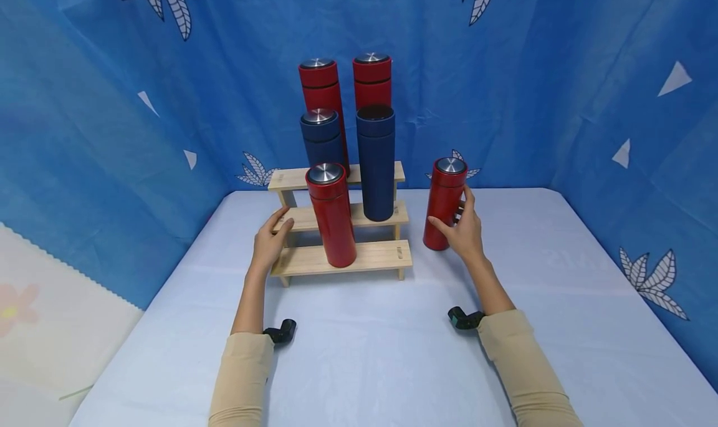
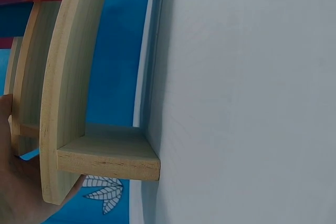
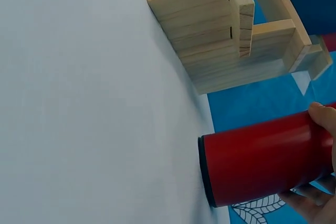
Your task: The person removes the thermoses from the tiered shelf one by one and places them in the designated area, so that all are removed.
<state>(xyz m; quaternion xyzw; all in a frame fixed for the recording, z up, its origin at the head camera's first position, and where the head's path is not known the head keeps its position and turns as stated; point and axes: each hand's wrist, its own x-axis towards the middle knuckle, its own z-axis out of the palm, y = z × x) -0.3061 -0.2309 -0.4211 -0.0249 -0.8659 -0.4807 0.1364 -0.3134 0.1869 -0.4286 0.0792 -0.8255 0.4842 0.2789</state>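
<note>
My right hand (image 1: 464,230) grips a red thermos bottle (image 1: 445,206) with a silver lid, right of the wooden tiered rack (image 1: 342,259). The thumb is on its near side and fingers wrap the far side; its base (image 3: 207,171) is at or just above the table, I cannot tell which. My left hand (image 1: 270,240) holds the left end of the rack's middle shelf, partly hidden behind the wood in the left wrist view. A red bottle (image 1: 333,221) stands on the bottom shelf. Blue bottles (image 1: 377,165) stand on the middle shelf and red ones (image 1: 373,81) on the top.
The rack stands toward the back of a white-covered table (image 1: 359,364). A blue patterned cloth (image 1: 505,103) hangs behind and at the sides. Black wrist-worn devices (image 1: 283,332) show near both forearms.
</note>
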